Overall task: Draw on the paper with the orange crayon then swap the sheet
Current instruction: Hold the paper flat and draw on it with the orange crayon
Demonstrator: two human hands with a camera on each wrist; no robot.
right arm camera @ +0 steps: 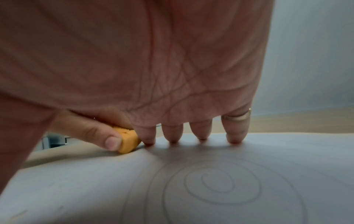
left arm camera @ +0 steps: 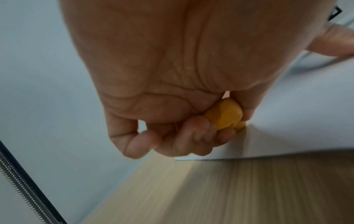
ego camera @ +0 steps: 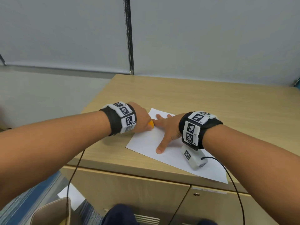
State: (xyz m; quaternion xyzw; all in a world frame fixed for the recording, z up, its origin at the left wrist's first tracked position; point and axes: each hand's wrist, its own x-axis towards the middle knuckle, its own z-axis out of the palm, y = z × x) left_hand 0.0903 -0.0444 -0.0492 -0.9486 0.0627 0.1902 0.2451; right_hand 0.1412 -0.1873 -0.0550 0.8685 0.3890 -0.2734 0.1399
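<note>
A white paper sheet (ego camera: 146, 140) lies on the wooden cabinet top (ego camera: 211, 111), one corner hanging over the front edge. My left hand (ego camera: 148, 125) grips a stubby orange crayon (ego camera: 151, 123) at the sheet's left edge. In the left wrist view my curled fingers (left arm camera: 193, 136) wrap the crayon (left arm camera: 225, 115), its tip on the paper (left arm camera: 296, 121). My right hand (ego camera: 164, 129) lies spread flat on the sheet, fingertips (right arm camera: 173, 137) pressing down right beside the crayon (right arm camera: 128, 141). A faint spiral line (right arm camera: 216, 184) shows on the paper (right arm camera: 76, 189) under my right palm.
A white tagged block (ego camera: 194, 158) with a black cable (ego camera: 233, 184) hangs below my right wrist over the paper. The cabinet's doors (ego camera: 129, 192) face me. Lower left stand a beige box (ego camera: 53, 211) and another white sheet (ego camera: 71, 197). Grey blinds (ego camera: 211, 38) stand behind.
</note>
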